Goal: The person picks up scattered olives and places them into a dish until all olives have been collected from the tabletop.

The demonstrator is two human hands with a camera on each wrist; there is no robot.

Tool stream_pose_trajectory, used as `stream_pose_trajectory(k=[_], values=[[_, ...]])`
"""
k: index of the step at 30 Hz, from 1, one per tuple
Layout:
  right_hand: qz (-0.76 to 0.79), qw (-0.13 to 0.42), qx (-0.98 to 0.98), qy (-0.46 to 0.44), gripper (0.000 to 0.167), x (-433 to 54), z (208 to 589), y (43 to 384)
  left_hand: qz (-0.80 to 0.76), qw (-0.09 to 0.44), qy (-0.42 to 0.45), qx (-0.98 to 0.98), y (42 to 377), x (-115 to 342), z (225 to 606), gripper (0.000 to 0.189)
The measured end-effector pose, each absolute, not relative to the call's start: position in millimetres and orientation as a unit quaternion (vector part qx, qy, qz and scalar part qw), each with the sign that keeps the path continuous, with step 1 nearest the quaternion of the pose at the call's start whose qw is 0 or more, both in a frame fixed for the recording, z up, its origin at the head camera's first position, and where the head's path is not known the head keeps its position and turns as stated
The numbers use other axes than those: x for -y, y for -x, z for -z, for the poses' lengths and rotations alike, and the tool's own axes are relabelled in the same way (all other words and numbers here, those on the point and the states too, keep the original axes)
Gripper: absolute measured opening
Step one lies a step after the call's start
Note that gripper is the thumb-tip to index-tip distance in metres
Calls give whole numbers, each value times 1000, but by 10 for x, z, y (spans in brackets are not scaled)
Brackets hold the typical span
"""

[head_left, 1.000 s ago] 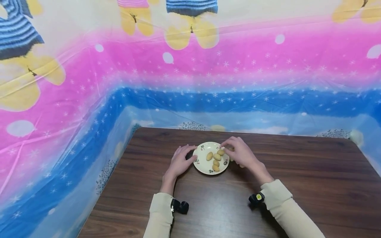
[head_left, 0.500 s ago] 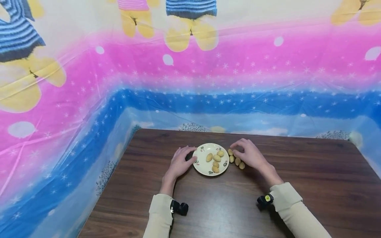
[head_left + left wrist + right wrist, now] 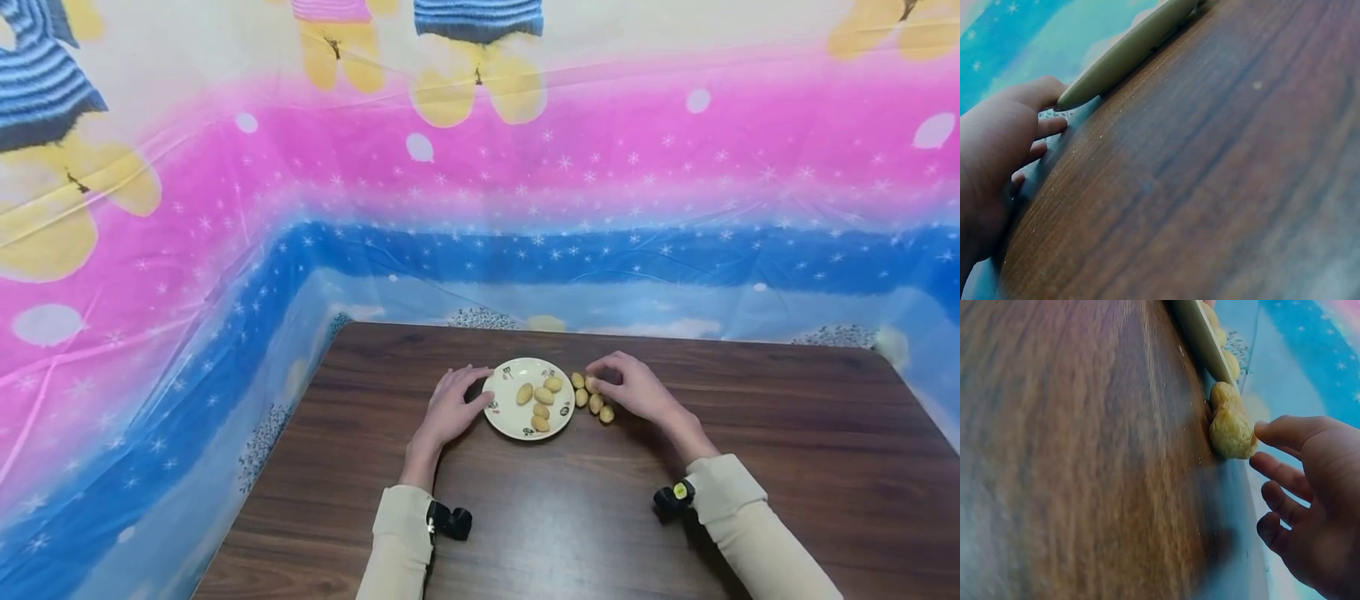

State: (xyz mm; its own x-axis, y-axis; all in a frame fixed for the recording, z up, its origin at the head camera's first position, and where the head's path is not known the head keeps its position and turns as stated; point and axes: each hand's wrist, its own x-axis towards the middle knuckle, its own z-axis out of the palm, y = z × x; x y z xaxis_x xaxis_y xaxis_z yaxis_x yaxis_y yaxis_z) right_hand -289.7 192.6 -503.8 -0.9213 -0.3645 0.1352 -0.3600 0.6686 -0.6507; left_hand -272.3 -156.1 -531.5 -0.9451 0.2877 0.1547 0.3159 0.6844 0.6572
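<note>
A small white plate (image 3: 504, 417) with a printed rim sits on a dark wooden table (image 3: 750, 442) and holds several tan oval snack pieces (image 3: 543, 396). Several more pieces (image 3: 597, 405) lie on the table just right of the plate. My left hand (image 3: 475, 390) rests against the plate's left rim, and its thumb (image 3: 1038, 94) touches the rim (image 3: 1129, 50). My right hand (image 3: 604, 380) hovers low over the loose pieces. In the right wrist view its thumb (image 3: 1285, 431) touches one piece (image 3: 1232, 428), while the other fingers hang loosely curled and apart from it.
A bright plastic sheet (image 3: 225, 292) in pink, blue and yellow hangs behind and to the left of the table. The table's far edge runs just behind the plate, and its left edge slants down to the near left. A small camera (image 3: 450, 523) sits on each wrist.
My right hand has moved from the plate's right rim out to the table on its right, uncovering the loose pieces. It now sits low beside them. The left hand has stayed put.
</note>
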Motion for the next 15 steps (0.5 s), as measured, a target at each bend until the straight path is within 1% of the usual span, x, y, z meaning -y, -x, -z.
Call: stream_pose_trajectory(k=[9,15], values=[[362,32,-912,190,30,-1961,5092,2935,365,20,164,916,2725,1557,5300,45],[367,26,-911,186,27,-1955,5096,2927,366,22,165,916,2721,1554,5308,45]])
